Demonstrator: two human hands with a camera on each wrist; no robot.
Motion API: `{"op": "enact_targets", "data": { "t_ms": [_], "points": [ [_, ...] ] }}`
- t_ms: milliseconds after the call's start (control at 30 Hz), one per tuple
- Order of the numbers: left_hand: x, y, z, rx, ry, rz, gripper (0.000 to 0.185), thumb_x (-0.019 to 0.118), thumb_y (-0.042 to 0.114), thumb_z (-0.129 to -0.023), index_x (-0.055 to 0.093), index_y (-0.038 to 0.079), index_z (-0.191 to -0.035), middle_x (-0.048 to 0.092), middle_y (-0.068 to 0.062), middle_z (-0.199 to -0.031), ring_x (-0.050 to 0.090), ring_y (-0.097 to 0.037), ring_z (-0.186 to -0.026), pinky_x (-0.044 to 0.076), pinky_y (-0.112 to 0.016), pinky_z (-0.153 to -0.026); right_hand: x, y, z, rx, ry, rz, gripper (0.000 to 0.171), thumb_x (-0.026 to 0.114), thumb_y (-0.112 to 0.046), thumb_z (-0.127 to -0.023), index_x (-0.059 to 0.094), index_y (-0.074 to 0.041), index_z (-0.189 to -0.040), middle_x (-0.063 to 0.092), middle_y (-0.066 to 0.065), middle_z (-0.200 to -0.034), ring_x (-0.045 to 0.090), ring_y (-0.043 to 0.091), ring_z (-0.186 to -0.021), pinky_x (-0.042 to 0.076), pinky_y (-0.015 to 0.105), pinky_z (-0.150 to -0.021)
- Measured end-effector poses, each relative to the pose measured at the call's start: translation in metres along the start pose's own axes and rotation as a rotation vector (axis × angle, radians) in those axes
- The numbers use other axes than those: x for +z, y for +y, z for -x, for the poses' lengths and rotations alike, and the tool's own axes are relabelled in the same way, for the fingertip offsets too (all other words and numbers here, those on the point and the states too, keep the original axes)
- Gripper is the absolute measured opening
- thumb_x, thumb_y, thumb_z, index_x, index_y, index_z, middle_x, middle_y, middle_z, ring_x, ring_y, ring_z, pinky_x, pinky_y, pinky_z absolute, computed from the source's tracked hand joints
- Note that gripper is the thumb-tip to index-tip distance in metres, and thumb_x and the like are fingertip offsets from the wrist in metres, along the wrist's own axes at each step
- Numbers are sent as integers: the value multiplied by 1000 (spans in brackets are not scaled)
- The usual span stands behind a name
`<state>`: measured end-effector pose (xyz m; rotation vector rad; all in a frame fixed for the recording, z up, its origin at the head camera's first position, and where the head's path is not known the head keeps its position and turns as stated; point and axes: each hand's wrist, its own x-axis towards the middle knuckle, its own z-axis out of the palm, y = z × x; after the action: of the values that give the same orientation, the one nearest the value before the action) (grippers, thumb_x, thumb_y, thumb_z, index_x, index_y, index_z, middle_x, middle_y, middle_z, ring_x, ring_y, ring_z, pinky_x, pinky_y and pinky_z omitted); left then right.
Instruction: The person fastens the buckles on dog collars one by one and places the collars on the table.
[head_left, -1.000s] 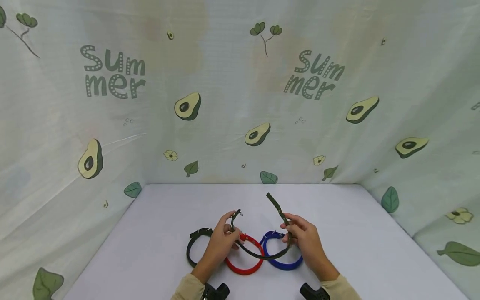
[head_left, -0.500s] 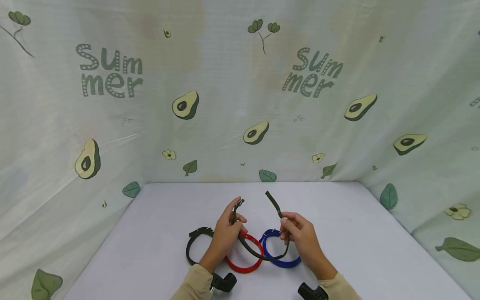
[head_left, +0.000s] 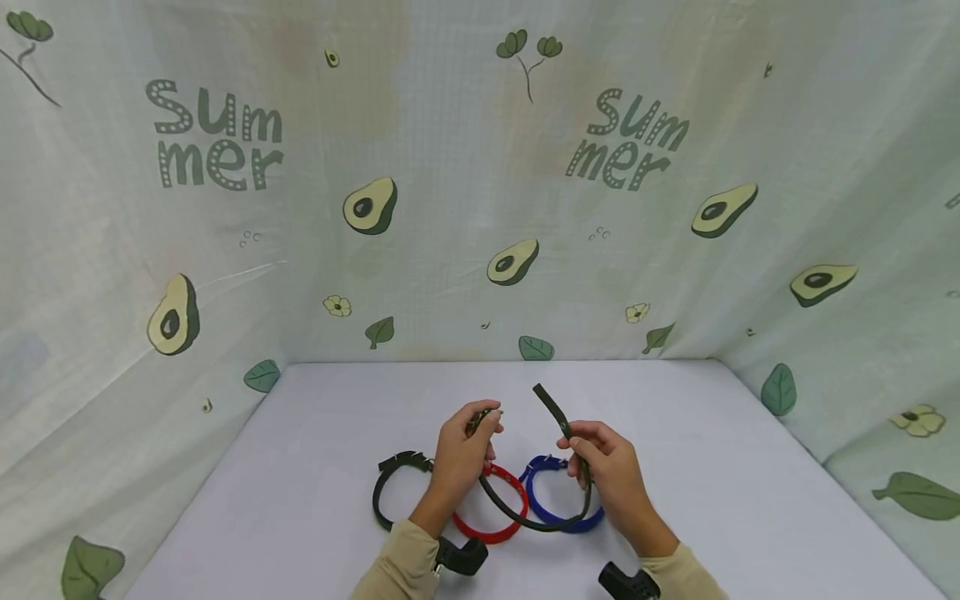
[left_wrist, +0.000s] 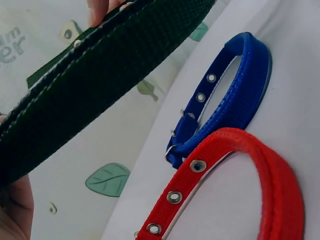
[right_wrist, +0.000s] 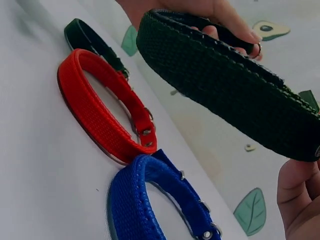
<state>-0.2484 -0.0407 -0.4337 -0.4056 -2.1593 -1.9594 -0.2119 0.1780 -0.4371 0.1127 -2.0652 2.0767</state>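
Unbuckled and bent into a U, a dark green collar [head_left: 536,526] hangs between both hands above the table. My left hand [head_left: 459,454] grips its buckle end, the thumb and forefinger covering most of the metal. My right hand [head_left: 611,468] pinches the strap with its free tip sticking up past the fingers. In the right wrist view the collar's woven band [right_wrist: 215,82] fills the top right, with stitching along its edge. Below it on the table lie a red collar [right_wrist: 95,110] and a blue collar [right_wrist: 137,200], each closed into a ring.
A dark closed collar [head_left: 377,500] lies left of the red one, partly hidden by my left forearm. All stand on a white table [head_left: 750,500]. Behind it hangs a pale curtain [head_left: 442,125] printed with avocados and leaves.
My left hand has moved up and slightly right, and its thumb has come over the buckle end that stuck up before. The right hand stays nearly in place, still holding the strap.
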Motion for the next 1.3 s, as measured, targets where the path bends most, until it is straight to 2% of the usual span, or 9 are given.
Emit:
{"op": "enact_targets", "data": {
  "t_ms": [233, 367, 533, 667, 833, 1067, 1300],
  "points": [
    [3, 2, 4, -86, 40, 80, 28, 61, 35, -101, 70, 15, -118, 72, -1, -98, 53, -14, -57, 49, -26, -49, 6, -5, 8, -31, -101, 1, 22, 56, 1, -96, 61, 6, -116, 63, 33, -97, 58, 17, -59, 48, 26, -49],
    [4, 4, 4, -110, 6, 163, 31, 61, 34, -101, 70, 11, -120, 74, -7, -103, 51, -12, -55, 46, -23, -48, 8, -4, 9, -53, -151, 35, 22, 57, -1, -96, 64, 5, -116, 63, 33, -95, 58, 17, -60, 47, 25, -49],
    [5, 8, 5, -138, -49, 229, 30, 61, 34, -101, 71, 13, -120, 73, -9, -105, 51, -12, -54, 44, -20, -49, 8, -1, 10, -73, -174, 53, 21, 60, 0, -95, 65, 5, -115, 64, 31, -95, 59, 15, -61, 46, 25, -50],
    [6, 11, 6, -136, -72, 215, 29, 60, 34, -101, 71, 15, -119, 74, -5, -107, 52, -12, -54, 46, -21, -50, 10, 2, 10, -103, -155, 60, 21, 62, 1, -94, 67, 5, -114, 65, 26, -92, 58, 15, -60, 47, 25, -50],
    [9, 13, 8, -107, -93, 195, 29, 58, 33, -102, 71, 13, -119, 74, -6, -110, 53, -13, -55, 47, -21, -51, 12, 4, 11, -121, -74, 78, 20, 61, 1, -95, 71, 1, -112, 66, 24, -91, 59, 17, -60, 50, 27, -52],
    [10, 14, 10, -118, -68, 186, 29, 58, 30, -103, 71, 12, -120, 74, -4, -108, 58, -13, -57, 50, -22, -54, 14, 3, 12, -179, 12, 62, 23, 62, 3, -95, 72, 0, -115, 67, 16, -93, 59, 17, -60, 52, 28, -53],
    [12, 12, 11, -123, -94, 214, 33, 59, 29, -103, 65, 9, -128, 72, -8, -114, 68, -18, -68, 55, -26, -62, 17, 6, 14, -229, -2, 90, 23, 66, 0, -95, 72, -2, -117, 66, 15, -93, 60, 18, -62, 54, 29, -54]
  ]
}}
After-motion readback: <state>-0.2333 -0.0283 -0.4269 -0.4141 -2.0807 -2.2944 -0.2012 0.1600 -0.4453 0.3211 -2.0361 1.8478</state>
